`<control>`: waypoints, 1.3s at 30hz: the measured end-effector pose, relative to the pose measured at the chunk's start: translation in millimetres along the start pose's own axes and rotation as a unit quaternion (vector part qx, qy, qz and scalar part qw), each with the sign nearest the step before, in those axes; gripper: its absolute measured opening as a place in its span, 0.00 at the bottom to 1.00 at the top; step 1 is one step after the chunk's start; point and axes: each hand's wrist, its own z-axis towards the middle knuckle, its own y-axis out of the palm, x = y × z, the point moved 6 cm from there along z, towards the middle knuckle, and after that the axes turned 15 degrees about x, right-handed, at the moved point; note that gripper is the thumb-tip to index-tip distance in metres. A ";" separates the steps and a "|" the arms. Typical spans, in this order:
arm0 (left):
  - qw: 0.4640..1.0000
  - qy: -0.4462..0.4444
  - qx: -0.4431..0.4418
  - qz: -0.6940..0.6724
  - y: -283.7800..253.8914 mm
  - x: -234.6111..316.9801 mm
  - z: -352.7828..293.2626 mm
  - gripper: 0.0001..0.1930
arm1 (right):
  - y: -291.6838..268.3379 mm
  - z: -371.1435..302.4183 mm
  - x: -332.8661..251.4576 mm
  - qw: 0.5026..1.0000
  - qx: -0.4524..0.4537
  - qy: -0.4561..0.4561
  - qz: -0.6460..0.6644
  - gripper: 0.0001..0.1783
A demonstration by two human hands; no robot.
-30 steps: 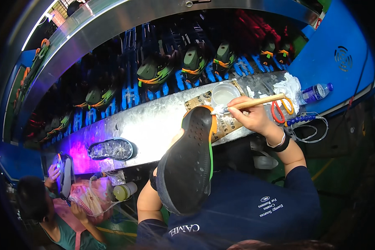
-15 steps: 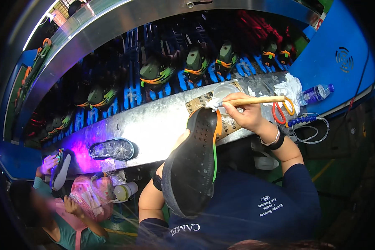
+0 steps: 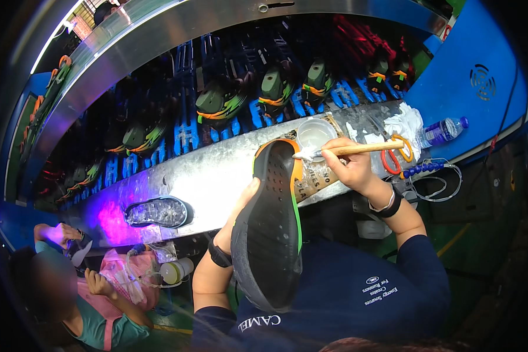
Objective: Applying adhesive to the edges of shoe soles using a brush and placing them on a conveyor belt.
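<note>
My left hand (image 3: 246,198) is closed around the side of a shoe (image 3: 267,234), its black underside turned up and its toe pointing away from me. Small holes dot the front part, and orange and green trim shows along the right edge. In my right hand (image 3: 351,169) is a wooden-handled brush (image 3: 366,147), gripped between thumb and fingers. White-coated bristles meet the right edge of the toe, or lie very close to it. Just beyond the bristles stands a clear plastic cup (image 3: 315,132) on a piece of printed cardboard (image 3: 317,186).
A metal ledge (image 3: 217,170) runs across, carrying a shoe sole (image 3: 158,211). Behind it, several shoes (image 3: 220,104) sit on blue holders. White tissue (image 3: 406,122), orange-handled scissors (image 3: 392,161), a bottle (image 3: 444,132) and a blue hose (image 3: 422,169) lie right. A co-worker (image 3: 108,317) sits left.
The shoe's toe has shifted left and away from me. The bristles have gone from the toe's tip to its right edge. The co-worker's hand and shoe have moved lower.
</note>
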 end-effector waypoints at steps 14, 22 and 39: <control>0.993 0.055 -0.004 0.101 7.5 10.1 -5.5 0.21 | 2.7 -13.9 2.5 0.987 -0.032 0.131 0.084 0.05; 0.976 0.114 -0.035 0.180 6.5 17.6 -5.7 0.27 | 3.1 4.6 0.7 1.000 -0.012 -0.018 -0.009 0.06; 0.963 0.152 -0.036 0.220 8.6 26.7 2.4 0.31 | 13.7 2.2 -3.8 1.000 -0.015 -0.020 -0.013 0.07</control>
